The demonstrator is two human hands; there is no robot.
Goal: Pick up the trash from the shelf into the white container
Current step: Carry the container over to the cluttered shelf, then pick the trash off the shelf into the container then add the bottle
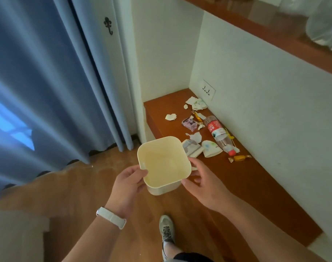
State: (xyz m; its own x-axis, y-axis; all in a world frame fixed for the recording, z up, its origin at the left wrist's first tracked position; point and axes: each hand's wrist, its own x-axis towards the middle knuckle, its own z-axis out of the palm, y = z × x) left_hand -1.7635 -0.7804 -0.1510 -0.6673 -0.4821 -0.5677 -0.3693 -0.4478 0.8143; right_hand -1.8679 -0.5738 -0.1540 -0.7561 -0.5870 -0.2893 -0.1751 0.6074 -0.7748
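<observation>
From the head view we see the white container [162, 161] held up between both hands, over the wooden floor [89, 186] and just left of the shelf's near edge; nothing lies inside it. Our left hand [129, 183], with a white wristband [111, 217] on its wrist, has its grip clamped on the container's left wall, thumb on the rim. Our right hand [203, 184] touches the right wall, thumb at the near corner and forefinger along the rim; we cannot tell whether that grip is clamped or only resting there.

The trash is on the brown shelf [255, 186], to the right and farther off. A plastic bottle [218, 135] with a red cap lies on its side near the wall, and an orange candy wrapper [239, 158] lies just nearer than its cap. A purple packet [189, 124] lies left of the bottle, and a crumpled paper [170, 116] lies farther left. More paper scraps [196, 103] lie below the wall outlet [208, 89]. A blue curtain [38, 82] hangs at the left.
</observation>
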